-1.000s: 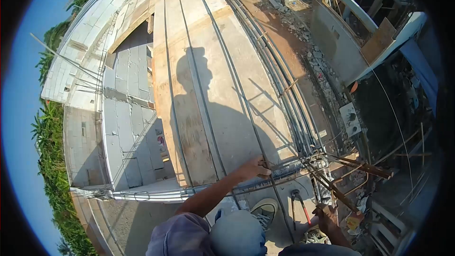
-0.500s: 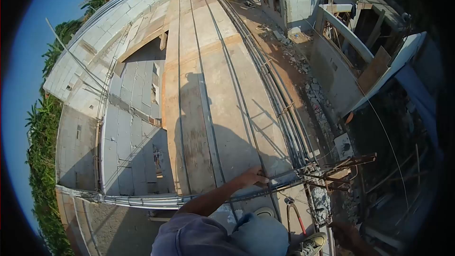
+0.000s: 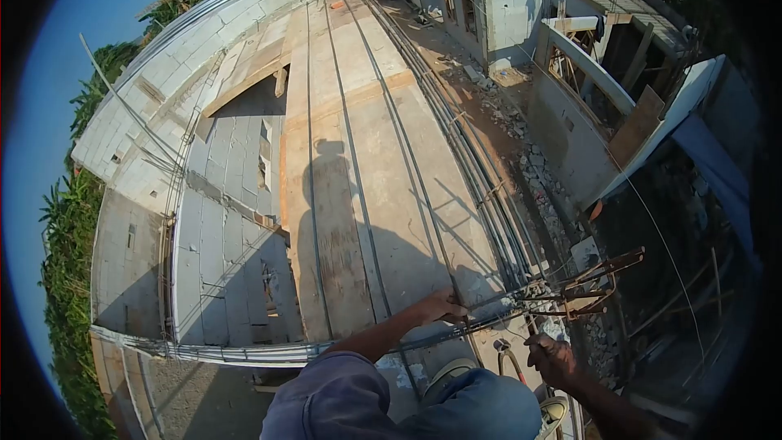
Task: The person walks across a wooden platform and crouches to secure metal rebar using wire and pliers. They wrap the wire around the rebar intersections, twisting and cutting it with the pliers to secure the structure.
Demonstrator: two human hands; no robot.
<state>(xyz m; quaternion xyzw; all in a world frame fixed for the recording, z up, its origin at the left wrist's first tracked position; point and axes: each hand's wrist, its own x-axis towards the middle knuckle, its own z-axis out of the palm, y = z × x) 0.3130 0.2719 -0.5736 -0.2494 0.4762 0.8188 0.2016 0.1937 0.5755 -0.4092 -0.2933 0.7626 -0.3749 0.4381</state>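
Note:
My left hand (image 3: pixel 441 306) grips a long steel reinforcing bar (image 3: pixel 405 165) that runs away from me along the plywood deck (image 3: pixel 342 195). My right hand (image 3: pixel 552 358) is raised below a rusty cluster of tied bars and stirrups (image 3: pixel 582 285), fingers curled near a thin bar; whether it holds anything I cannot tell. Red-handled pincers (image 3: pixel 510 359) lie between my hands, beside my shoe (image 3: pixel 554 410).
A bundle of long bars (image 3: pixel 481 171) lies along the deck's right edge. Block walls and an open room (image 3: pixel 236 220) drop away to the left. Rubble-strewn ground (image 3: pixel 521 138) and a neighbouring building lie far below on the right. The deck edge is at my feet.
My right hand has come up from the lower right toward the tied bars. The view tilted up slightly. My left hand stays on the same bar.

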